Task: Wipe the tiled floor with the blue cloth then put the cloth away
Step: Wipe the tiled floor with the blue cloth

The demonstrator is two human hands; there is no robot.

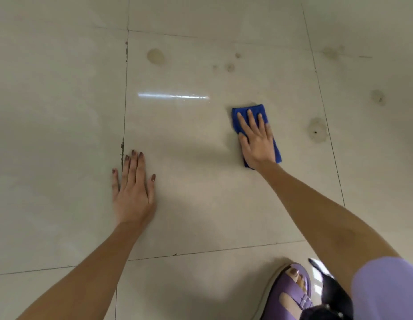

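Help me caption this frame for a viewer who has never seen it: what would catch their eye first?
The blue cloth stands out most, pressed flat under the right hand right of centre on the pale floor. The left hand lies flat on the tiles lower left, fingers spread. Brownish stains dot the tiles beyond and right of the cloth, and a purple sandal shows at the bottom right.

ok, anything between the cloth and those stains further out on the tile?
Nothing visible. The right hand lies flat on the cloth; bare tile runs from it to the big stain, the small spots and the ringed stain. The left hand rests off to the side.
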